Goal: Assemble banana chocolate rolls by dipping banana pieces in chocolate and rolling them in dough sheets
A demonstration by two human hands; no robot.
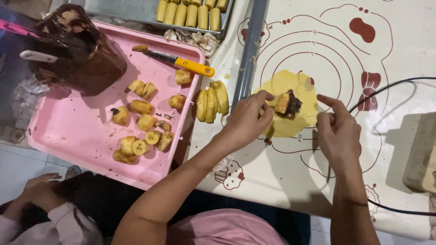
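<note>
I'm seeing the yellow dough sheet (pixel 290 106) lying mid-frame on the red-printed mat (pixel 345 54), topped with a banana piece (pixel 287 103). My left hand (pixel 247 119) is pinching its edge; my right hand (pixel 338 131) is hovering loosely open.

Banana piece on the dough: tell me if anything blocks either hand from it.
Nothing visible does. The banana piece lies on the yellow dough sheet; the left hand pinches the dough edge beside it, and the right hand hovers open just right of it.
</note>
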